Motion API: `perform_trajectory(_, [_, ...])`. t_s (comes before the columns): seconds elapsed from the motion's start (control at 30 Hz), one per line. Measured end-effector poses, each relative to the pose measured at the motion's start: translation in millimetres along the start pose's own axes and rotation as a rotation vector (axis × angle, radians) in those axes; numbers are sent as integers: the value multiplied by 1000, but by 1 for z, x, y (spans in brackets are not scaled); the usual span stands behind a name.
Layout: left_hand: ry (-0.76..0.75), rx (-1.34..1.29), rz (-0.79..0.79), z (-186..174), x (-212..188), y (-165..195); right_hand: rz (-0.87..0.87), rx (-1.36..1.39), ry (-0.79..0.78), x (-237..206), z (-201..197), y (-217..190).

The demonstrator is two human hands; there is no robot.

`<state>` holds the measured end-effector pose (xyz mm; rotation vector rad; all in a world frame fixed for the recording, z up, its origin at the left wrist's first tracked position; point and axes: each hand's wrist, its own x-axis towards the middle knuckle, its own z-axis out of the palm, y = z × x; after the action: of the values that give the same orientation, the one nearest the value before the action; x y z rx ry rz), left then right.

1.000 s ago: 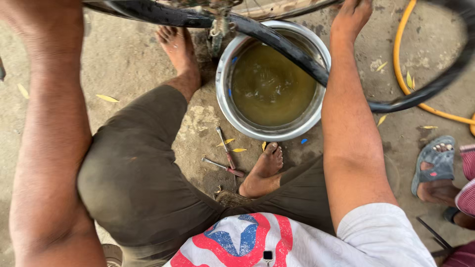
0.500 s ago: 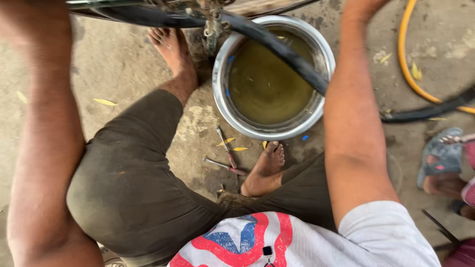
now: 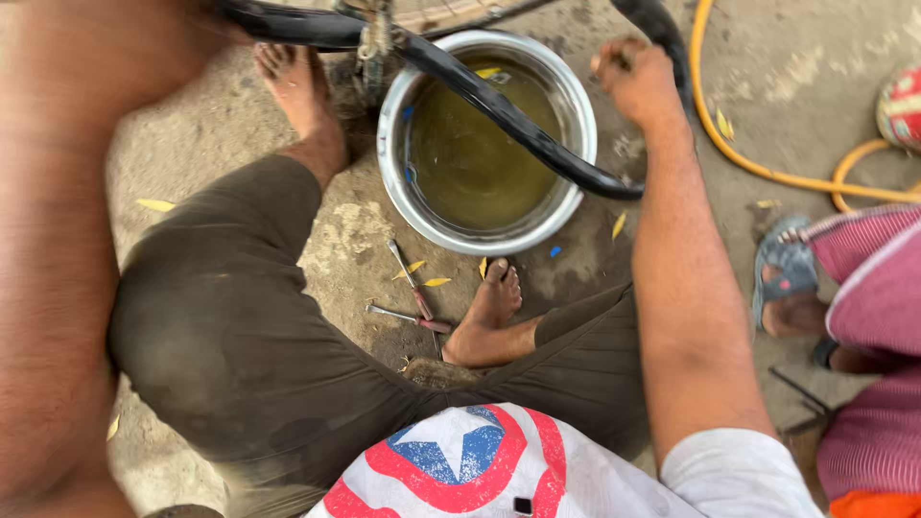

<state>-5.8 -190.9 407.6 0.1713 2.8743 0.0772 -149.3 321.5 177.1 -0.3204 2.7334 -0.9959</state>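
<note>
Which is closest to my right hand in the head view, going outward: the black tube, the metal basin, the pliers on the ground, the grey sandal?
From the right hand:
1. Black tube, touching it, running left over the basin.
2. Metal basin, just left.
3. Grey sandal, lower right.
4. Pliers, lower left, by the foot.

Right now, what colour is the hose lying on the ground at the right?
Yellow-orange; the curved hose shows best in the head view.

Yellow hose (image 3: 758, 168) curves over dirt ground (image 3: 182, 153) at right. Two metal hand tools (image 3: 413, 297) lie crossed between bare feet, yellow leaves (image 3: 427, 278) just beside. Bystander's sandalled foot (image 3: 787, 273) at right edge.
</note>
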Motion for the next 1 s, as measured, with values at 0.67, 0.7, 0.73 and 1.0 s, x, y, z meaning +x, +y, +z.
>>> perform_trajectory(0.67, [238,120,187,299,180,161,-163,-497,-251,-149,120,-59])
perform_trajectory(0.7, [209,117,189,301,184,160,-156,-506,-261,-145,126,-57])
perform_trajectory(0.73, [178,112,192,302,187,161,-151,-564,-294,-141,134,-54])
perform_trajectory(1.0, [206,419,68,319,205,186,-100,-833,-479,-113,192,-41])
